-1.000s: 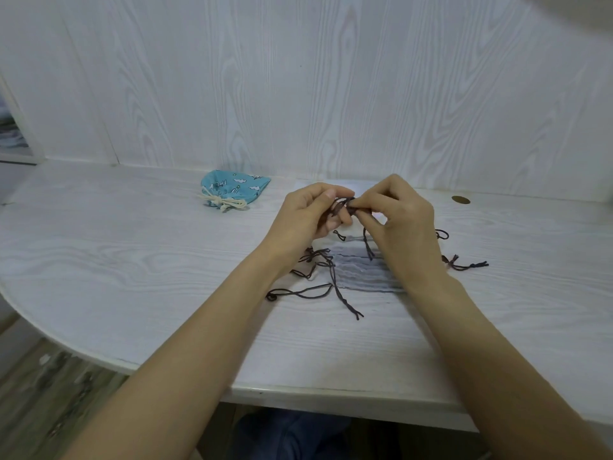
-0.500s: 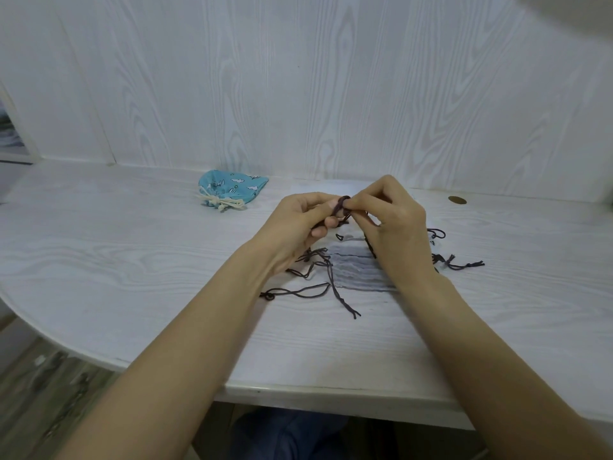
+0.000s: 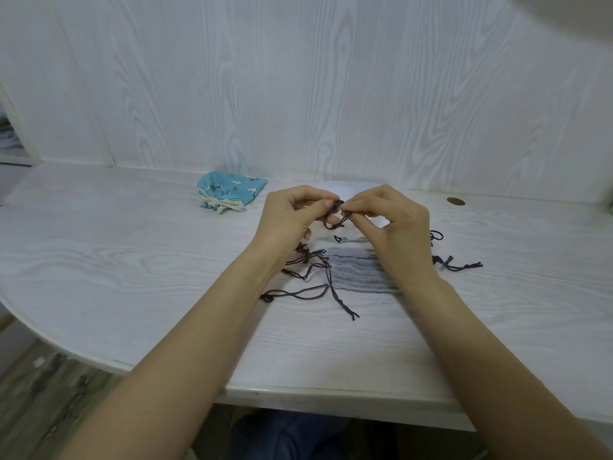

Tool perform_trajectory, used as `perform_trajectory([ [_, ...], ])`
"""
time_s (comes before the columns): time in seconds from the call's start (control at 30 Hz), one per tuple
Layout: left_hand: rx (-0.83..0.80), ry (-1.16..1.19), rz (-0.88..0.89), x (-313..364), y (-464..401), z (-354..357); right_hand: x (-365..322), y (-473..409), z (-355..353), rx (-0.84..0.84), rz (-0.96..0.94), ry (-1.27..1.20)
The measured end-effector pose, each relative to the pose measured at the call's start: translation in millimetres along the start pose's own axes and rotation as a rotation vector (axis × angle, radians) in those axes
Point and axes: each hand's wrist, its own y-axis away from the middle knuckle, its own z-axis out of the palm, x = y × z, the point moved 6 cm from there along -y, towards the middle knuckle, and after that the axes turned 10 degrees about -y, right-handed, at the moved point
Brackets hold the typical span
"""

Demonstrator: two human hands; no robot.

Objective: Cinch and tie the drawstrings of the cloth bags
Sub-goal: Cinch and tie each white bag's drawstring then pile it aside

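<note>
A grey striped cloth bag [image 3: 356, 272] lies flat on the white table [image 3: 132, 270] under my hands. Its dark brown drawstrings [image 3: 308, 293] trail out to the left and right [image 3: 459, 265] of it. My left hand [image 3: 292, 220] and my right hand [image 3: 391, 224] meet above the bag's far end, and each pinches a short piece of the dark brown drawstring [image 3: 340, 214] between thumb and fingertips. A small loop of that string hangs between the two hands. A blue patterned cloth bag [image 3: 232, 190] lies at the back left, its cream drawstring [image 3: 220, 205] tied.
A white wood-grain wall [image 3: 298, 94] rises right behind the table. A round brass-coloured disc [image 3: 455, 201] sits in the tabletop at the back right. The table's front edge curves away to the left, with floor below it.
Both hands stay together over the grey bag, with the fingers working the dark string between them. The hands have shifted slightly left and the loop between them now looks smaller.
</note>
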Motion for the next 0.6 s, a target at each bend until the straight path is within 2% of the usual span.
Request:
perform_trajectory([
  [0.2,0.21,-0.307,0.118,0.2,-2.7,-13.3,5.9,2.2,-2.8,-0.006,0.15,-0.015],
  [0.3,0.227,-0.464,0.148,1.2,-1.3,-12.5,9.6,2.7,-4.7,-0.005,0.216,-0.011],
  [0.6,0.29,-0.712,0.257,5.4,0.7,-15.5,17.4,3.3,-12.0,0.039,0.364,0.094],
])
